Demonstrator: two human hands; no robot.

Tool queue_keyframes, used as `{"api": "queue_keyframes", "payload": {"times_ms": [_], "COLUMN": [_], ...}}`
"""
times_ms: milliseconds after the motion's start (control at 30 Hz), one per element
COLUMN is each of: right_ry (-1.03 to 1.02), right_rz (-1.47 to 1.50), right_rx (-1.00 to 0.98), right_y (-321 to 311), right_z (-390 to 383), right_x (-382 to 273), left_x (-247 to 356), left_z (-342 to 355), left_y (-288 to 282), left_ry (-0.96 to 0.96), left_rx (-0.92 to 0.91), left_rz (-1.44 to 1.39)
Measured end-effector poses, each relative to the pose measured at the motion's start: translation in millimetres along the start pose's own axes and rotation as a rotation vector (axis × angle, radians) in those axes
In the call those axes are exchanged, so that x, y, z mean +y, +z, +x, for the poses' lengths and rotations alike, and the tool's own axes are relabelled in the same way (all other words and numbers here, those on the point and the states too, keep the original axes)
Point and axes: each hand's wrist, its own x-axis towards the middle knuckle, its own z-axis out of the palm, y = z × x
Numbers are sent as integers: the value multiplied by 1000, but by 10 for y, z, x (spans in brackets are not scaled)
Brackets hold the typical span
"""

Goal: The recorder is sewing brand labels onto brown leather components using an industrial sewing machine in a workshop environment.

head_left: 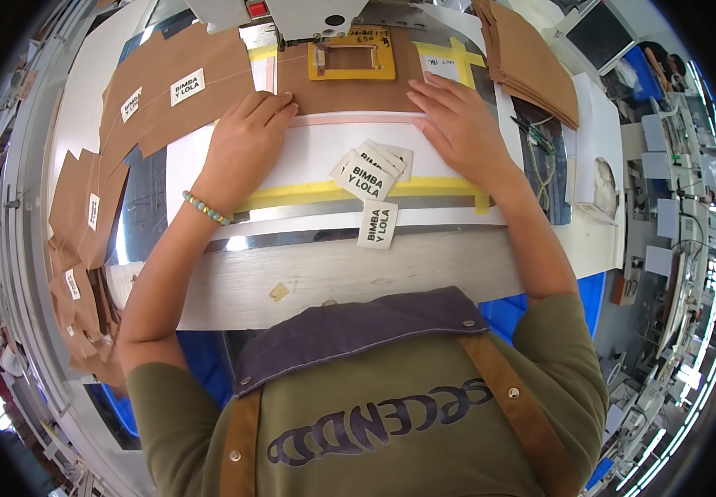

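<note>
A brown fabric panel (349, 98) lies flat under the machine head, its near edge along a pink strip on a white board. My left hand (246, 149) rests at the panel's left side, fingers bent and laid close together with the tips on it. At the right side my right hand (461, 128) lies with its fingers stretched and apart, tips on the panel. Between the hands, a yellow rectangular frame (351, 75) with a window sits on the panel beneath the machine. Nearer me is a small pile of white printed labels (368, 176), with one label (378, 224) apart below it.
The white machine head (308, 18) with a red switch overhangs the far side. Brown panels bearing labels (155, 103) spread at left; a stack of brown pieces (532, 62) stands far right. Scissors (536, 132) and cords lie right of my right hand. Yellow tape (291, 195) crosses the board.
</note>
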Motion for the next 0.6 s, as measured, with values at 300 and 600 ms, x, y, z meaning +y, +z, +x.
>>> {"api": "queue_keyframes", "payload": {"times_ms": [300,600], "right_ry": [29,95], "right_rz": [39,154], "right_rx": [-178,-103], "right_y": [6,-46], "right_z": [-207,-232], "right_x": [-49,26], "left_x": [157,175], "left_z": [-171,-182], "left_y": [-169,-188], "left_ry": [-202,-275], "left_rx": [-204,-125], "left_rz": [-223,-349]}}
